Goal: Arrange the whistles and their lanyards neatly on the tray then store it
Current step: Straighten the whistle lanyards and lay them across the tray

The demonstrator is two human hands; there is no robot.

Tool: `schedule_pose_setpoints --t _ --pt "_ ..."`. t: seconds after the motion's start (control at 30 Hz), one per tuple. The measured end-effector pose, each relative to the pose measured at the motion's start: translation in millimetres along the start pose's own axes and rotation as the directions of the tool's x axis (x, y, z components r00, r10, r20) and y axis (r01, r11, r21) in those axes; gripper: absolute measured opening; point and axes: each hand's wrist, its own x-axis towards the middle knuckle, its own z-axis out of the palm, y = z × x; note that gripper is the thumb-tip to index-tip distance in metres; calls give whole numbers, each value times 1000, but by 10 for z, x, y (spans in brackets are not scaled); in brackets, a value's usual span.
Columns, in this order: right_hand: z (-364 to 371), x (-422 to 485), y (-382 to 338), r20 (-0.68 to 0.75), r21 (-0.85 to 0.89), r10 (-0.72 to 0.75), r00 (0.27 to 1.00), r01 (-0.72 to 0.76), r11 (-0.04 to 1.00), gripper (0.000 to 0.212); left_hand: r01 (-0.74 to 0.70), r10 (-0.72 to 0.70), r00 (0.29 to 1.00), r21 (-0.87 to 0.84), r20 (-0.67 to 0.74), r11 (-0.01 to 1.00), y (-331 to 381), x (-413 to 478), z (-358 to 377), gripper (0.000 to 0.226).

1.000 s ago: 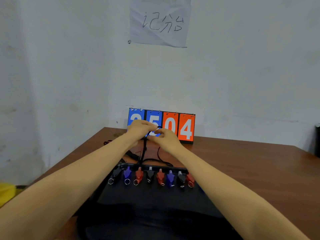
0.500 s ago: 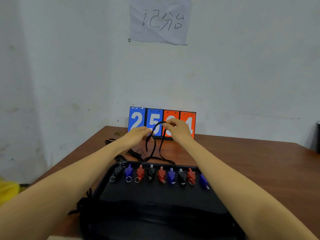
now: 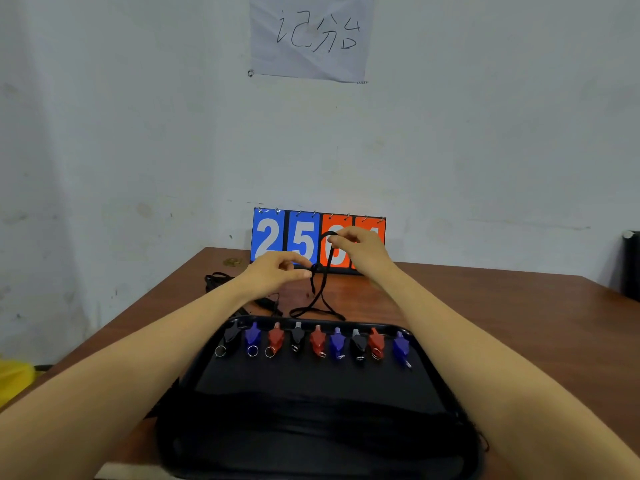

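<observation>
**Item 1.** Black rectangular plastic tray (image 3: 446, 389), on the brown wooden desk (image 3: 502, 306), nearest the person. It holds nine small black, blue and red plastic whistles (image 3: 318, 341) in one even row along the far rim. The nearer part of the tray is too dark to read.

**Item 2.** Black cord lanyard (image 3: 320, 289), raised above the desk just beyond the tray, its tail lying on the wood.
- The left hand (image 3: 273, 271) pinches it mid-length.
- The right hand (image 3: 360, 247) pinches the top loop, higher up.
- Each grip is narrow, closed on the cord.

**Item 3.** Loose heap of black lanyards (image 3: 218, 280), on the desk to the far left of the tray.

**Item 4.** Blue and orange flip scoreboard (image 3: 301, 240), behind the hands.

**Status.** The whistles appear arranged. The lanyards are likely yet to be bundled and laid on the tray. Storing has not begun.
</observation>
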Motion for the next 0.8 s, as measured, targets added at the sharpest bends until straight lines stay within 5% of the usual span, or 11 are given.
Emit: schedule_pose_setpoints --t 0.23,0.33,0.43,0.53,0.63,0.8 --pt "-53 -75 -26 87 33 -18 996 15 999 13 19 -19 1000 2 -24 1000 82 -3 30 37" --pt "-53 -82 -18 76 25 -13 997 12 1000 9 40 -40 999 4 -11 999 124 -11 53 22" --pt "-17 -60 33 12 -229 30 999 -26 973 35 92 -100 993 -106 -68 990 157 -14 63 12" --pt "19 -124 94 -60 -455 6 998 -33 890 46 248 -322 937 -393 -134 885 225 13 67 20" --pt "84 -273 46 -44 -423 -164 985 130 897 18 308 -406 905 -457 -132 835 319 2 47 16" --pt "280 -447 -48 135 -358 -63 989 108 927 39 284 -412 875 -420 -255 862 362 -7 49 13"
